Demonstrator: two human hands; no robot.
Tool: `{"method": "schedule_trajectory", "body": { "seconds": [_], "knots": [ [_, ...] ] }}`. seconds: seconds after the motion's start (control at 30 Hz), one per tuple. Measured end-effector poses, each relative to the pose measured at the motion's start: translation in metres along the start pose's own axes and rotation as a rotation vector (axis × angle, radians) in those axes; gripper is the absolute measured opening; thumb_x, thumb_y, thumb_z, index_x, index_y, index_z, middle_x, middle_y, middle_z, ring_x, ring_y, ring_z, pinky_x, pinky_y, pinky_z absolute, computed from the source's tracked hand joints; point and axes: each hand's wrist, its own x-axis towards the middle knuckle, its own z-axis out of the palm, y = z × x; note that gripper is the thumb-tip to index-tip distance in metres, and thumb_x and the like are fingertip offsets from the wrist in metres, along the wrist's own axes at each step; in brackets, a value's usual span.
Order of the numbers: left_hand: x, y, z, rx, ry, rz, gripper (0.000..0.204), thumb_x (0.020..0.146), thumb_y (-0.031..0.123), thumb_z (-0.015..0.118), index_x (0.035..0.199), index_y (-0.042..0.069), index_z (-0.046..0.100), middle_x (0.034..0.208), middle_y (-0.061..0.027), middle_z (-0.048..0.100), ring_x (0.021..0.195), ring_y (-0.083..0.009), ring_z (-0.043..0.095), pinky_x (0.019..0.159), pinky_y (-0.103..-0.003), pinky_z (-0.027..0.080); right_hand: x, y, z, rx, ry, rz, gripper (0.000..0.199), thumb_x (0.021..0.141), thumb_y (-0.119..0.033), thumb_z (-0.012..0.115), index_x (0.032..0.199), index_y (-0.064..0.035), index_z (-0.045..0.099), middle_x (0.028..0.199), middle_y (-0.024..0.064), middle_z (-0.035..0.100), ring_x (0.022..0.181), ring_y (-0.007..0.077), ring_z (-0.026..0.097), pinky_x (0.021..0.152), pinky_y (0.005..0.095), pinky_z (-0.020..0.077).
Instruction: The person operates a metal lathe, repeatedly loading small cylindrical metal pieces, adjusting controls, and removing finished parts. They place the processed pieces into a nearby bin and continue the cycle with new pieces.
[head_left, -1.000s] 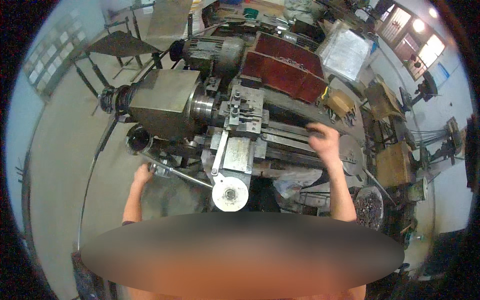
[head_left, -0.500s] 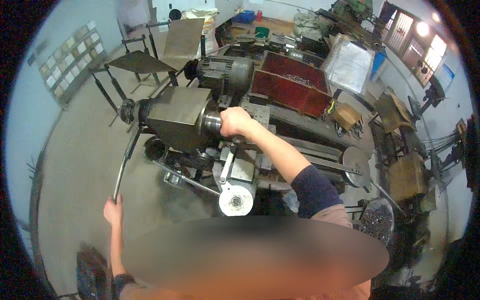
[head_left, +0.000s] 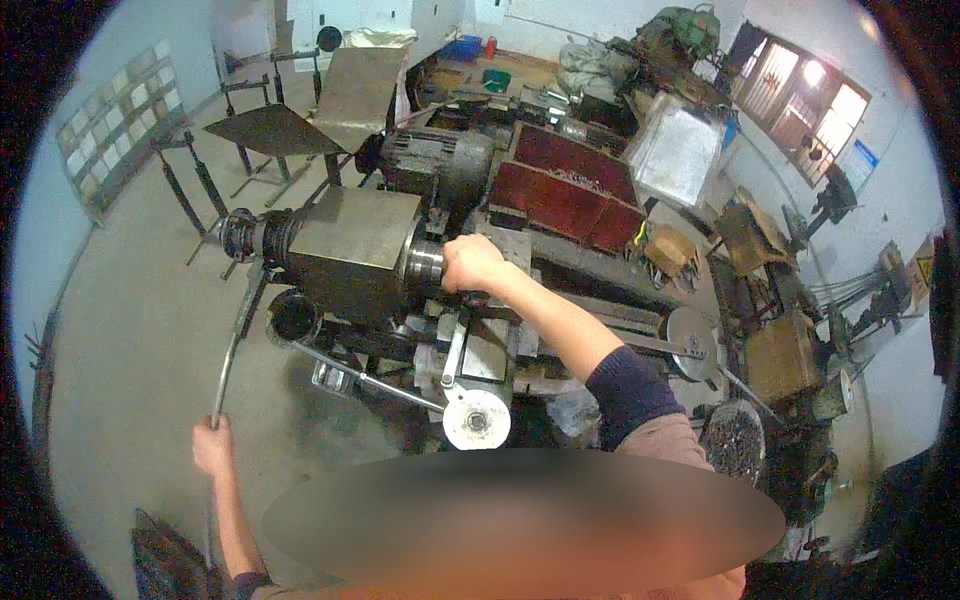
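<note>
A long metal lever rod [head_left: 232, 345] slants down from the left end of a small lathe's headstock [head_left: 355, 245]. My left hand [head_left: 212, 447] is wrapped round the rod, and its lower end runs on beside my forearm. With fingers curled, my right hand [head_left: 473, 265] is closed at the right face of the shiny steel spindle nose [head_left: 427, 263]. What lies inside those fingers is hidden. Below that hand sit the tool slide's lever handle [head_left: 455, 350] and a round white handwheel [head_left: 476, 420].
Behind the headstock is a dark finned motor [head_left: 440, 160]. A dark red tray [head_left: 570, 200] with small metal pieces lies beyond the bed. To the right are a flat wheel [head_left: 692, 343] and a tub of metal bits [head_left: 733, 440]. Metal chairs [head_left: 272, 130] stand at far left.
My left hand has moved down and a little left with the rod, and more rod shows below it. My right hand stays at the spindle nose. The whole view has shifted slightly.
</note>
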Motion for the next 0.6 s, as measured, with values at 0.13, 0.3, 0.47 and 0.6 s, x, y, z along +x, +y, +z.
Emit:
{"method": "schedule_trajectory", "body": {
  "seconds": [0.13, 0.3, 0.47, 0.6],
  "knots": [
    [-0.041, 0.017, 0.003, 0.073, -0.040, 0.124, 0.040, 0.068, 0.031, 0.060, 0.093, 0.000, 0.054, 0.071, -0.0187, 0.058, 0.068, -0.0351, 0.058, 0.059, -0.042, 0.045, 0.000, 0.000, -0.003, -0.007, 0.027, 0.009, 0.024, 0.047, -0.021, 0.058, 0.063, -0.0037, 0.063, 0.067, 0.0172, 0.059, 0.067, 0.0309, 0.059, 0.065, 0.0360, 0.0484],
    [-0.051, 0.016, 0.016, 0.012, 0.130, 0.127, 0.044, 0.067, 0.029, 0.062, 0.099, 0.000, 0.052, 0.075, -0.0198, 0.058, 0.070, -0.0364, 0.057, 0.061, -0.041, 0.046, -0.009, 0.005, -0.007, -0.166, 0.099, -0.055, 0.021, 0.049, -0.023, 0.058, 0.060, -0.0055, 0.063, 0.061, 0.0150, 0.057, 0.073, 0.0289, 0.057, 0.067, 0.0364, 0.0461],
    [-0.050, 0.015, 0.015, -0.022, 0.147, 0.209, 0.036, 0.068, 0.027, 0.063, 0.086, -0.003, 0.055, 0.072, -0.0197, 0.058, 0.068, -0.0355, 0.057, 0.060, -0.041, 0.045, -0.039, 0.070, -0.051, -0.085, 0.509, -0.125, 0.018, 0.051, -0.025, 0.057, 0.057, -0.0089, 0.063, 0.062, 0.0124, 0.058, 0.069, 0.0278, 0.054, 0.064, 0.0385, 0.0447],
    [-0.018, 0.014, 0.021, -0.179, -0.110, 0.321, 0.032, 0.067, 0.023, 0.064, 0.079, -0.006, 0.056, 0.068, -0.0201, 0.057, 0.064, -0.0333, 0.057, 0.059, -0.040, 0.045, -0.061, 0.135, -0.088, 0.084, 0.606, 0.358, 0.033, 0.053, -0.021, 0.058, 0.083, -0.0081, 0.064, 0.092, 0.0151, 0.058, 0.080, 0.0301, 0.053, 0.076, 0.0376, 0.0439]
  ]
}}
